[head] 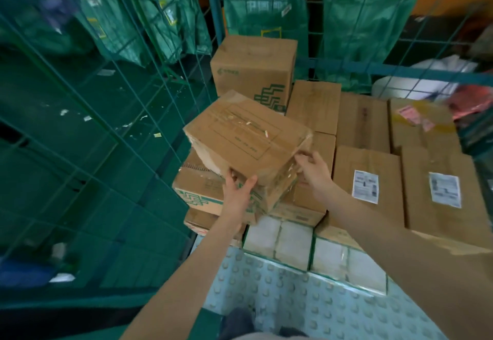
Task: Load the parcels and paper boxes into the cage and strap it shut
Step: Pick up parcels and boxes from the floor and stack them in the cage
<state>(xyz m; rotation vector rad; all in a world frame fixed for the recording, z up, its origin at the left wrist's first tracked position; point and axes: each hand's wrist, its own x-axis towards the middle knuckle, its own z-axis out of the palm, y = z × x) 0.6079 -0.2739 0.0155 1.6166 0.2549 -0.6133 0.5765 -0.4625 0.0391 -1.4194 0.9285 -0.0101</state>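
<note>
A brown box (pixel 248 139) sits in the middle of the view, tipped so its top leans toward 7 o'clock. It is inside the green wire cage (pixel 80 126), up on top of the other boxes. The left hand (pixel 238 193) holds its low near edge at 6 o'clock. The thumb lies on the side and the fingers go under, so this grip is grasping the box. The right hand (pixel 312 171) is at 4 o'clock from the box. Its fingers curl on the near right corner, so this grip is holding the box too.

Under the tipped box, at 7 o'clock, is a box with green print (pixel 197 187), and the brown box rests on it. At 12 o'clock stands a tall box (pixel 253 72), just beside the brown box. At 3 o'clock lie flat boxes, and 2 of them have a white label: 1 nearer (pixel 365 179) and 1 farther right (pixel 442 187). At 6 o'clock, below the hands, are white packs (pixel 277 241) in a row, touching each other. Near them is a pale blue bumpy floor (pixel 293 299). Green sacks (pixel 264 6) hang behind the cage wire at 12 o'clock.
</note>
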